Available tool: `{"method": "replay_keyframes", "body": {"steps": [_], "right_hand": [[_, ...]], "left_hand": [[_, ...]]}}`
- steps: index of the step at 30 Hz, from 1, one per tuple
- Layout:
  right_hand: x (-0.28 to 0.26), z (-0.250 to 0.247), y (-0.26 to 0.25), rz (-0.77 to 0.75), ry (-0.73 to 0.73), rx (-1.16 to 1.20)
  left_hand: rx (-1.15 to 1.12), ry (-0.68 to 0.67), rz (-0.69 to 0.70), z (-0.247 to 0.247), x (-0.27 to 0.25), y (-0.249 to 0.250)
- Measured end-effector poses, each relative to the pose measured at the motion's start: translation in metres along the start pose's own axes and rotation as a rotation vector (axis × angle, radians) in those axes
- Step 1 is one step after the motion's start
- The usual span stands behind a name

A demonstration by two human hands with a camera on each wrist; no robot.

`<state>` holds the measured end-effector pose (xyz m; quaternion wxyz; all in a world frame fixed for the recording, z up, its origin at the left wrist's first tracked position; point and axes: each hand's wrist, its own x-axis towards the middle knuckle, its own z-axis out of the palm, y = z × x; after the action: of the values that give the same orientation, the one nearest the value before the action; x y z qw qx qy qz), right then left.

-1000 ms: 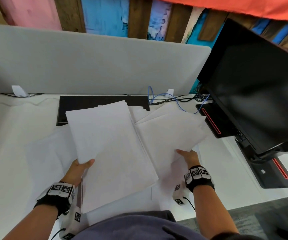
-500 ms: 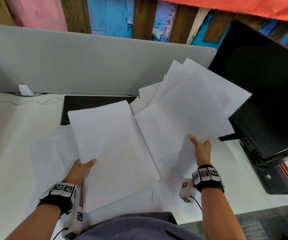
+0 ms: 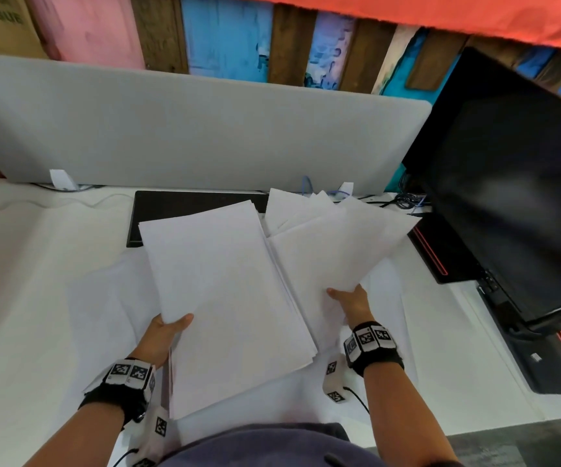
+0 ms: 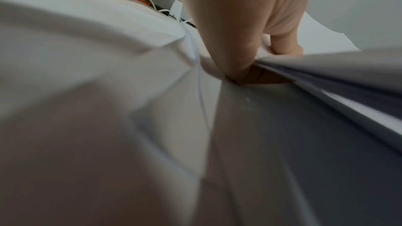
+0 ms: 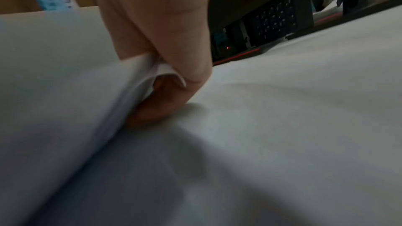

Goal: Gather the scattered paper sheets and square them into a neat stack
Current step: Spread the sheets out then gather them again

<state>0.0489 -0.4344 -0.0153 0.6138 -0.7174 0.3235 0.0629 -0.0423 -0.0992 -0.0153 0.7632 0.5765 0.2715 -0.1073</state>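
White paper is everywhere on the counter point(image 3: 36, 298). The left hand point(image 3: 162, 335) pinches a thick, roughly aligned stack point(image 3: 225, 298) at its near left corner, thumb on top and the other fingers hidden beneath; the left wrist view shows many layered edges running out from that pinch. The right hand point(image 3: 351, 303) pinches a thinner fanned bundle point(image 3: 336, 251) at its near corner, its sheets splayed at different angles toward the monitor point(image 3: 514, 183). In the right wrist view the thumb lies over the curled corner, with fingers point(image 5: 156, 109) folded under it. The bundle sits just right of the stack, its inner edge apparently tucked under the stack's right side. More loose sheets point(image 3: 87, 298) lie flat on the counter beneath and to the left, and the stack's far end overlaps a black keyboard point(image 3: 184, 203).

Paper like this is light and limp: held by one corner it droops and fans, and smooth sheets slide over one another easily, so a single-point pinch will likely let the pile shear. A firmer hold would be along the long edges with both hands, then standing the pile on one edge and tapping it against the counter to align it. Flat sheets are hard to lift; sliding them to an edge or under the pile should help.
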Motion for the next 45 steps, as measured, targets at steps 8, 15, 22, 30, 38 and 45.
{"method": "replay_keyframes", "body": {"steps": [8, 15, 22, 30, 38, 45], "right_hand": [[0.004, -0.049, -0.003, -0.162, 0.269, -0.07], [-0.001, -0.073, -0.029, -0.256, 0.404, -0.134], [-0.025, -0.085, -0.099, -0.386, 0.305, 0.238], [-0.041, 0.014, -0.04, -0.334, -0.249, -0.237], [-0.032, 0.056, 0.011, -0.237, -0.32, -0.5], [-0.046, 0.044, -0.005, -0.193, -0.396, -0.176]], "left_hand": [[0.043, 0.006, -0.005, -0.001, 0.0, -0.001], [0.133, -0.02, -0.013, 0.003, 0.0, 0.004], [0.183, -0.041, -0.044, 0.002, -0.003, 0.009], [-0.026, -0.079, -0.145, 0.012, -0.004, 0.024], [0.078, -0.089, 0.017, 0.019, 0.0, 0.023], [0.393, 0.078, 0.302, 0.017, -0.001, 0.046]]}}
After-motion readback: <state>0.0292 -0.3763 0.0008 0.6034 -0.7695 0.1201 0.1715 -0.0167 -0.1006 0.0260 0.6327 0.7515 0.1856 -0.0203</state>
